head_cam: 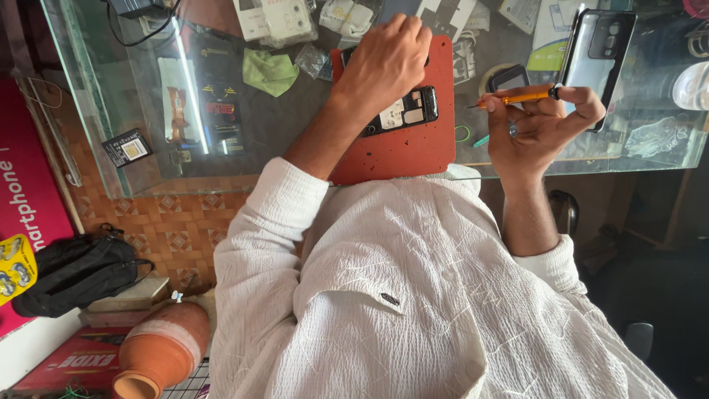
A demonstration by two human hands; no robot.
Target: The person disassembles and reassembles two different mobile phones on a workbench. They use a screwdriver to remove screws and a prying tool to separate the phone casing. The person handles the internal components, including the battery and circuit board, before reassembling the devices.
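My right hand [539, 122] pinches an orange screwdriver [513, 97] lying level, tip pointing left toward the opened phone [402, 112]. My left hand [384, 63] presses that phone, lying crosswise on a red mat [413, 151] atop the glass desk [133, 89].

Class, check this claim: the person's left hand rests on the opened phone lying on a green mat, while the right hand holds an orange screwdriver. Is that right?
Not quite. In the head view the mat is red, not green. The rest stands: the left hand rests on the opened phone, and the right hand holds the orange screwdriver.
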